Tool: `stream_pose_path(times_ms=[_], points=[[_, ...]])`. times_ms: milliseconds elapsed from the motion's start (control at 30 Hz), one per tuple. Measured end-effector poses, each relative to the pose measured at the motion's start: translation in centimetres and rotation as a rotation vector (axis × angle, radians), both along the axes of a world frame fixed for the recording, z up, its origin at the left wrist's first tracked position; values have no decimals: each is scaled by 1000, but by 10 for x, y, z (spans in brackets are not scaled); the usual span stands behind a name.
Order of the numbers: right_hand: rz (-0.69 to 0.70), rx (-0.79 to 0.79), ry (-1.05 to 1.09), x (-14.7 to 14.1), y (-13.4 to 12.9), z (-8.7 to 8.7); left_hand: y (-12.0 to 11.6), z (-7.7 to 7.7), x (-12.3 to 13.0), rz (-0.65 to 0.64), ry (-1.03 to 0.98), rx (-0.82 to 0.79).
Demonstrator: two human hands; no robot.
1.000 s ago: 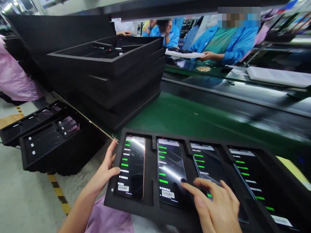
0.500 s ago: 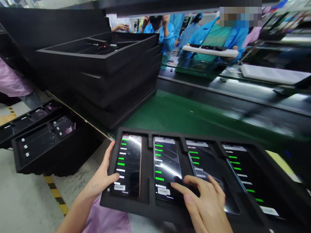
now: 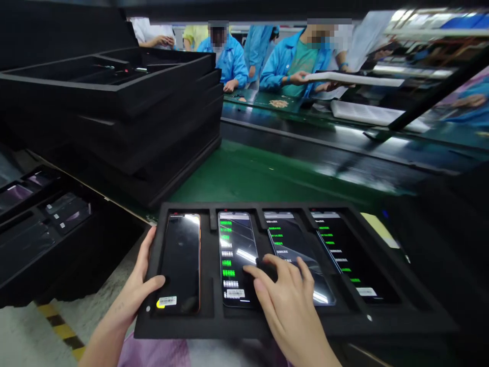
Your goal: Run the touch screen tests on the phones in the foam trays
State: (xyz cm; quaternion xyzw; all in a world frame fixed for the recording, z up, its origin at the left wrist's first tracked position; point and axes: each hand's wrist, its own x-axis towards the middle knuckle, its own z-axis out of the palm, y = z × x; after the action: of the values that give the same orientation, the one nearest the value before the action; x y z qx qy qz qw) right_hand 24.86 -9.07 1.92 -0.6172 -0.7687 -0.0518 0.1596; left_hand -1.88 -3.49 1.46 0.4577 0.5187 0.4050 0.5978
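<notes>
Left hand (image 3: 137, 290) is bracing the long black foam tray (image 3: 206, 326) at its left end, thumb lying over the rim beside the orange-edged phone with a dark screen (image 3: 181, 265), fingers wrapping the outer side. Right hand (image 3: 292, 300) is hanging palm-down, fingers spreading loosely, gripping nothing; index fingertip is pointing at the second phone, glossy and showing green and white text lines (image 3: 237, 229). Cannot tell if it is pressing or just hovering.

Handling, my judgement: light, single-finger taps are suiting the glass; a firm left hold is keeping the tray from sliding; curled fingers are sparing neighbouring screens.

All four phones are sitting in recesses, including the blue-edged third phone (image 3: 280, 232) and the dark fourth phone (image 3: 334, 234). Foam is looking matte and square-cut; glass is mirroring lamps. Smooth green work surface (image 3: 214, 173) is stretching beyond.
</notes>
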Motion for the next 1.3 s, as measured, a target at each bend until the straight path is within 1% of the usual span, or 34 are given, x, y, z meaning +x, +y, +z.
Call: stream_pose_path(times_ms=[67, 100, 267, 367, 433, 500, 600, 667, 733, 833, 967, 1033, 1067, 1167, 1233, 1300], points=[[-38, 2, 5, 0, 0, 0, 0, 0, 1, 16, 7, 15], [-31, -2, 13, 0, 0, 0, 0, 0, 2, 22, 9, 15], [111, -61, 58, 1, -1, 10, -1, 1, 5, 52, 23, -5], [122, -67, 62, 3, -3, 13, -1, 3, 5, 63, 50, -4], [102, -30, 77, 9, -6, 11, -1, 4, 5, 54, 73, -3], [52, 28, 88, 22, -10, 7, -1, 4, 5, 47, 90, -9], [-98, 92, 77, 51, -17, -1, -1, 3, 6, 61, 117, -9], [-200, 88, 57, 70, -18, -3, -1, 1, 6, 77, 137, 8], [-250, 35, 34, 81, -17, -3, -1, 0, 7, 88, 158, 24], [-307, -49, 12, 85, -9, 1, -1, -3, 8, 105, 223, 34], [-405, -34, 22, 82, 3, 7, 0, -9, 10, 160, 323, 66], [-396, -10, 58, 83, 3, 9, 1, -14, 11, 195, 361, 101], [-367, 9, 89, 84, 2, 10, 2, -16, 11, 208, 376, 125], [-201, 42, 195, 85, -6, 14, 3, -22, 12, 232, 382, 173], [-127, 13, 220, 83, -10, 17, 4, -24, 12, 245, 374, 171], [-108, -15, 213, 81, -11, 18, 5, -25, 12, 258, 381, 163]])
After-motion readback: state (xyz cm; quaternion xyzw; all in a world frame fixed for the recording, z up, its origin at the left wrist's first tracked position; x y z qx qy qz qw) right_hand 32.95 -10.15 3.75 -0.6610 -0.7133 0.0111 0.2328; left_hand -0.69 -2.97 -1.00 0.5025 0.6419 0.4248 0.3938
